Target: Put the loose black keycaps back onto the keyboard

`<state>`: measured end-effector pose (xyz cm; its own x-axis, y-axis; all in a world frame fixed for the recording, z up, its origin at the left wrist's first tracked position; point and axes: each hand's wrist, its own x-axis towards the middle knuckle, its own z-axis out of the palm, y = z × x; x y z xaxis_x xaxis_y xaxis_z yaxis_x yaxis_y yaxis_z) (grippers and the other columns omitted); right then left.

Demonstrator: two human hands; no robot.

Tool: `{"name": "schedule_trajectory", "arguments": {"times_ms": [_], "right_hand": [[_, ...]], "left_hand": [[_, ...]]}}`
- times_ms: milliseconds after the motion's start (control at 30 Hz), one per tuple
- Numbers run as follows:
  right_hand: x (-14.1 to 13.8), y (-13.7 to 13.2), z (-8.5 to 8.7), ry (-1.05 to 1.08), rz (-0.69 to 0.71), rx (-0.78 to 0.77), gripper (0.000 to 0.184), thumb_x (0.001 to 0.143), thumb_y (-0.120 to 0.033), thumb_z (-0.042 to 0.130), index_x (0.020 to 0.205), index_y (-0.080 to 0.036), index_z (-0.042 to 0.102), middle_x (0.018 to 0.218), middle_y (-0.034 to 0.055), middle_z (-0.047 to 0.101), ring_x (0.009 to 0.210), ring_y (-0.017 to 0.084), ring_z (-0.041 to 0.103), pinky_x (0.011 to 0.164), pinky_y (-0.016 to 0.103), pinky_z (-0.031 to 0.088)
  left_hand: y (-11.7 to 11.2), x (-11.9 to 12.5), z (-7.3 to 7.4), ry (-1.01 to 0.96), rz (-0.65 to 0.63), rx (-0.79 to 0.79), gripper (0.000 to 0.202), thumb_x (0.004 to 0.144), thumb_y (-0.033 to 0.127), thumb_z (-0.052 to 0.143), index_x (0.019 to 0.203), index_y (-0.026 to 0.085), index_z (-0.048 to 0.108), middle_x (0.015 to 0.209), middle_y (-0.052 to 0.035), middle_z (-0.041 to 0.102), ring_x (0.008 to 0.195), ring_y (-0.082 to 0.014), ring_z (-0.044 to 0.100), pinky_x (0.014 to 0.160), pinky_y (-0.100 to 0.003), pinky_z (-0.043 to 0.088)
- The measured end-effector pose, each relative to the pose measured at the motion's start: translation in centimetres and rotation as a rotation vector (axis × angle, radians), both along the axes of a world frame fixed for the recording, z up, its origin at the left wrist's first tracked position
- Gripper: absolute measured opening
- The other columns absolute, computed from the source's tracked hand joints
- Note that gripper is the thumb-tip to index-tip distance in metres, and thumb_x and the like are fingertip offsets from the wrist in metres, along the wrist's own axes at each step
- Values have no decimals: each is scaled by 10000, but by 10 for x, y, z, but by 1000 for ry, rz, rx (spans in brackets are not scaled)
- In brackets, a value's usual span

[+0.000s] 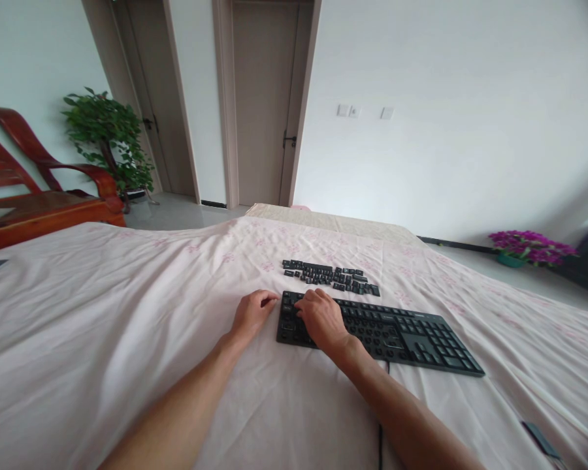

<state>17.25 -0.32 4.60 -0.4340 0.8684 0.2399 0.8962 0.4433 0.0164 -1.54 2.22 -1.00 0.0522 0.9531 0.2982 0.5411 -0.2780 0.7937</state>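
A black keyboard [416, 336] lies at a slant on the bed sheet, with many key positions in its left and middle part bare of caps. My right hand [321, 316] bends over its left end, fingers curled down onto the keys; what they grip, if anything, is hidden under the hand. Just off the left edge, my left hand [253, 312] rests with its fingers curled in and thumb and fingertips close together at the keyboard's corner. Anything in that pinch is too small to make out. Behind the keyboard lie several loose black keycaps [318, 274] in rough rows.
The pale floral sheet [176, 326] is wrinkled. A black cable [381, 431] runs toward me beneath my right forearm. A small dark flat object [540, 438] lies at the lower right. Beyond stand a wooden chair [78, 189], a green plant [110, 137] and purple flowers [532, 245].
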Motion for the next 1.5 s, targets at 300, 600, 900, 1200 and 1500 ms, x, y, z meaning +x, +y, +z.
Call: {"name": "schedule_trajectory", "arguments": {"times_ms": [300, 600, 900, 1200, 1500], "right_hand": [[-6, 2, 3, 22, -58, -83, 141, 836, -249, 591, 914, -251, 709, 919, 44, 649, 897, 191, 557, 724, 263, 403], [-12, -3, 9, -46, -71, -85, 170, 847, -194, 540, 862, -213, 709, 907, 79, 654, 866, 204, 577, 709, 270, 418], [-4, -1, 6, 91, -122, -155, 175, 830, -274, 584, 948, -270, 713, 973, 31, 670, 939, 169, 598, 780, 235, 400], [13, 9, 3, 258, -199, -204, 203, 826, -323, 579, 980, -285, 705, 1007, -14, 690, 948, 160, 611, 813, 236, 403], [2, -1, 1, 110, -118, -107, 180, 853, -270, 561, 963, -264, 703, 959, 38, 655, 961, 174, 565, 787, 243, 393]], "left_hand": [[0, 0, 0, -2, -10, 4, 219, 805, 267, 520, 892, 226, 716, 930, -2, 724, 860, -158, 652, 790, -236, 472], [-1, 0, 1, 11, -4, 2, 221, 798, 257, 515, 887, 230, 715, 924, 0, 723, 856, -156, 649, 793, -235, 467], [0, 1, 1, 14, -6, 11, 214, 794, 272, 525, 881, 234, 717, 912, 4, 723, 843, -155, 645, 789, -238, 468], [-1, 0, 2, 8, -15, 5, 223, 805, 251, 520, 906, 226, 717, 939, -7, 723, 871, -161, 648, 804, -246, 472], [-1, 0, 1, 13, -22, 11, 222, 806, 246, 518, 902, 221, 717, 933, -12, 723, 861, -158, 649, 796, -240, 472]]}}
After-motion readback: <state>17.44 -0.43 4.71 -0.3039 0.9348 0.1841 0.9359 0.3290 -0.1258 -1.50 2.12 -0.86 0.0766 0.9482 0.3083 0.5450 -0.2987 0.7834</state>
